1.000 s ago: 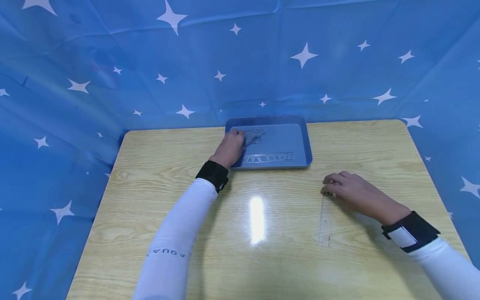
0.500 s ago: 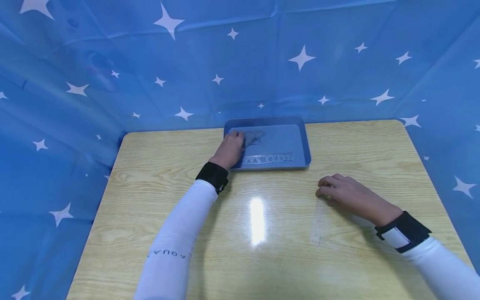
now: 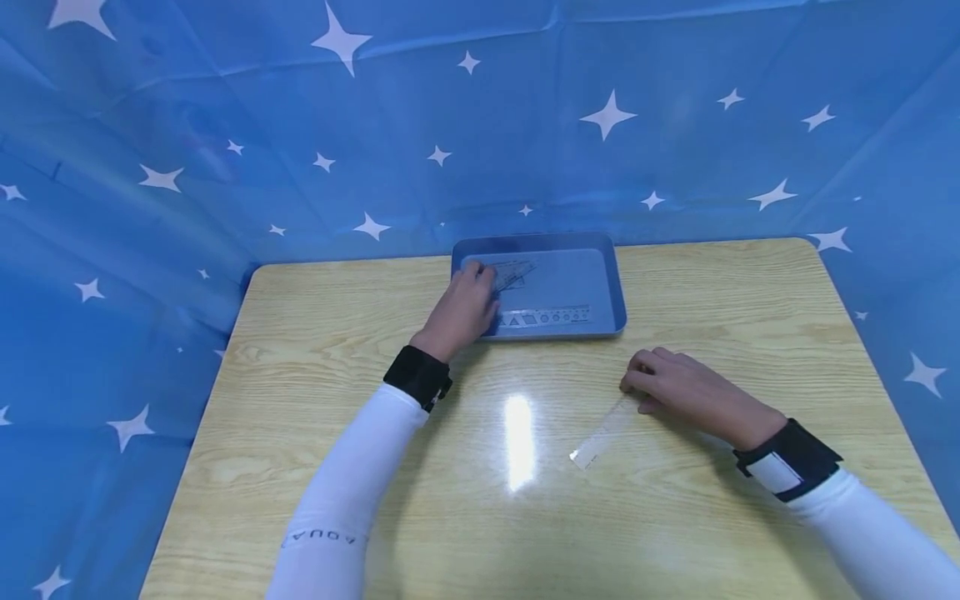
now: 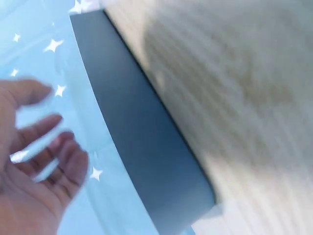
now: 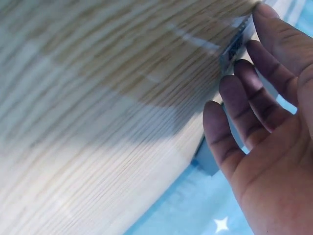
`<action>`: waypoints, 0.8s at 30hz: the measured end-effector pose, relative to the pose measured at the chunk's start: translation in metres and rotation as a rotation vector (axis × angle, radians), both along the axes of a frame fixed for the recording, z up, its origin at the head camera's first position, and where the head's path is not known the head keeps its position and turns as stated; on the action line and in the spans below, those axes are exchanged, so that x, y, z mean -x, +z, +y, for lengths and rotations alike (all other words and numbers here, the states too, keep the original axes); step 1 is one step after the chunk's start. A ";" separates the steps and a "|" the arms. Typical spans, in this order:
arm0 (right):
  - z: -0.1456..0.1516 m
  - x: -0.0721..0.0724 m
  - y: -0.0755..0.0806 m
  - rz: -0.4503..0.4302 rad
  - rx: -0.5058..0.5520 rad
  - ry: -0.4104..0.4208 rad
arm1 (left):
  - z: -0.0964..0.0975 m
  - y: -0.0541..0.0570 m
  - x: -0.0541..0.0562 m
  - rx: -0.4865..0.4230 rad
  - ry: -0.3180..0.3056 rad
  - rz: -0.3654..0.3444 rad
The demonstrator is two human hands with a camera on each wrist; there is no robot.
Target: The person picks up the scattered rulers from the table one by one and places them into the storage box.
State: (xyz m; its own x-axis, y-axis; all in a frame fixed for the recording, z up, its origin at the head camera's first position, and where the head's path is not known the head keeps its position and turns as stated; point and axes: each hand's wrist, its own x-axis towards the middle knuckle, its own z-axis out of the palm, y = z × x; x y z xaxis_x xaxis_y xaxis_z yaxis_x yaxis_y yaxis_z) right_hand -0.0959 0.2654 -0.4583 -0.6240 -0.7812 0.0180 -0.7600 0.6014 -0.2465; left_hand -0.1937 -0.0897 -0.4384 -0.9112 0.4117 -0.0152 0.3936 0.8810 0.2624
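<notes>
My left hand (image 3: 459, 310) is over the left end of a blue tray (image 3: 573, 279). In the left wrist view its fingers are spread and loosely bent, holding nothing, beside the tray's dark outer wall (image 4: 137, 117). A clear set square (image 3: 514, 274) lies in the tray just past the fingertips. Along the tray's near side lies a clear ruler with cut-out shapes (image 3: 555, 317), its left end hidden by the hand. Right of the tray, my right hand (image 3: 686, 390) pinches a second clear ruler (image 3: 602, 435) by one end; the ruler slants toward the front left.
All of this is on a pale wood-grain table (image 3: 315, 350) with rounded back corners. A blue cloth with white stars (image 3: 525, 125) hangs behind it and at both sides. A bright light reflection (image 3: 519, 442) shows on the tabletop.
My right hand has moved left, and the ruler's free end has swung left from pointing toward the front edge. My left hand has shifted slightly right and nearer over the tray.
</notes>
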 end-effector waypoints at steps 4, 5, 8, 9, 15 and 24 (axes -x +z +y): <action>-0.003 0.001 -0.003 -0.007 0.030 0.008 | 0.004 0.002 -0.010 -0.006 -0.025 0.038; -0.004 0.001 -0.003 -0.009 0.039 0.008 | 0.005 0.002 -0.013 -0.013 -0.031 0.051; -0.007 0.001 -0.005 -0.026 0.056 0.006 | 0.009 0.002 -0.025 -0.055 -0.060 0.089; -0.007 0.000 -0.006 -0.031 0.057 0.004 | 0.011 0.002 -0.029 -0.076 -0.078 0.097; -0.012 -0.001 -0.007 -0.033 0.028 -0.006 | 0.017 0.001 -0.058 -0.191 -0.250 0.128; -0.016 0.002 -0.002 -0.119 -0.039 -0.037 | 0.032 -0.004 -0.094 -0.202 -0.431 0.034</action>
